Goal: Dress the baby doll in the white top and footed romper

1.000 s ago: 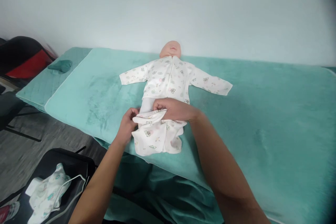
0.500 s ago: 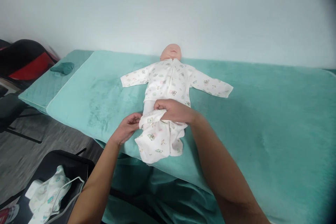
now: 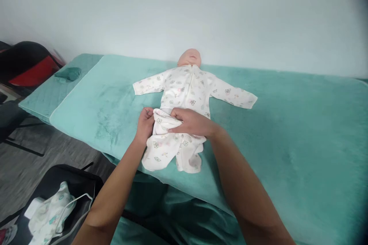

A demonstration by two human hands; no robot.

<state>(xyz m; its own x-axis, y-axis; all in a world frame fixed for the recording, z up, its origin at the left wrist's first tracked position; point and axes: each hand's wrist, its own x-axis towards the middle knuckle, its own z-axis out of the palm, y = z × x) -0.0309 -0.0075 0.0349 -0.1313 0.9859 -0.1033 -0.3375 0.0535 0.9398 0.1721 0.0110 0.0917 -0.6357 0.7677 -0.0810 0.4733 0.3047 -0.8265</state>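
Note:
A baby doll lies on its back, head toward the wall, in a white printed long-sleeved top with the sleeves spread out. Matching printed pants cover its lower body, their legs pointing toward me. My left hand pinches the waistband at its left side, close to the hem of the top. Across the front of the waist lies my right hand, its fingers closed on the waistband. The doll's feet are hidden inside the pants.
A green padded bed with a face hole at its left end stands along a white wall. On a black chair at lower left lies a printed white cloth. Another chair, red and black, stands behind.
My left hand has moved up, drawing the left side of the waistband toward the top's hem. The pants' legs have spread apart. My right hand has stayed almost in place.

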